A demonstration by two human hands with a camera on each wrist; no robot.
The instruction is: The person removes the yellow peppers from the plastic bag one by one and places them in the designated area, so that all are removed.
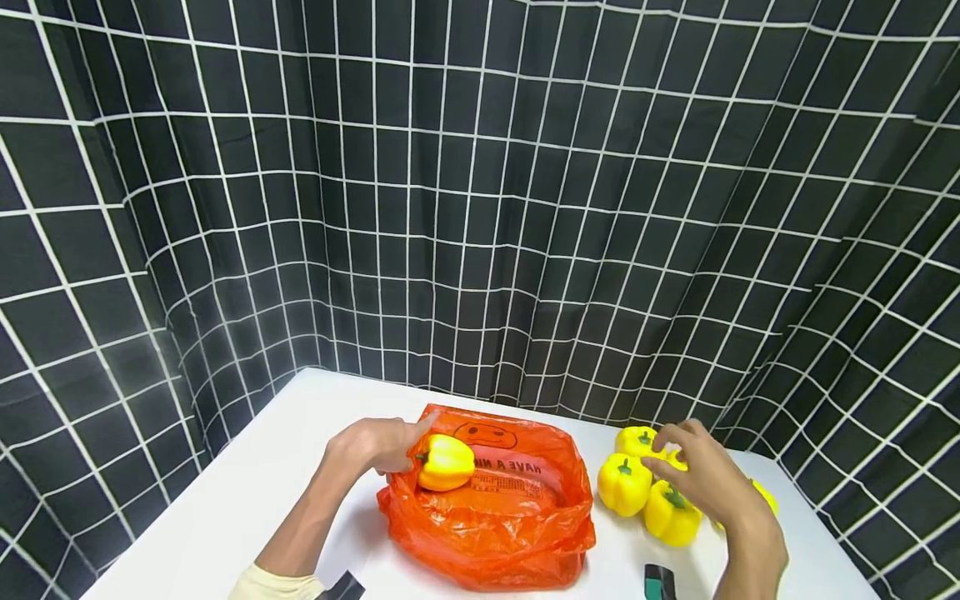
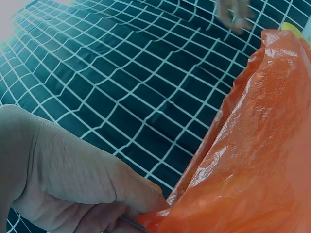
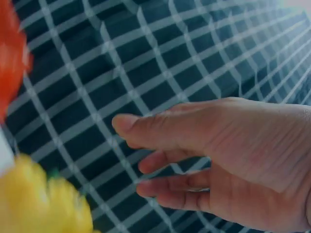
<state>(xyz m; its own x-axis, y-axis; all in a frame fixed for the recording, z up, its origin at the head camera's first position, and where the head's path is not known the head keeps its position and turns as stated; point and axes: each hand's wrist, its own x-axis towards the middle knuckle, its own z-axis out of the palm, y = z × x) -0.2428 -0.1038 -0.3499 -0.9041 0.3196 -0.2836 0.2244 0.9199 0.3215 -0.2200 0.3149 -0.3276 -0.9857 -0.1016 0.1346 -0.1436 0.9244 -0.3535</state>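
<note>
An orange-red plastic bag stands with its mouth spread, and printed lettering shows inside it. My left hand grips the bag's left rim; in the left wrist view its thumb and fingers pinch the plastic. Just inside that rim is one yellow bell pepper, stem toward the hand. My right hand hovers over a cluster of yellow bell peppers to the right of the bag. Nothing is between its parted thumb and fingers in the right wrist view, and it covers part of the cluster.
The white table carries the bag and peppers. Behind it and along both sides hangs a dark curtain with a white grid. Another yellow pepper shows partly behind the right wrist. Dark straps show near both wrists.
</note>
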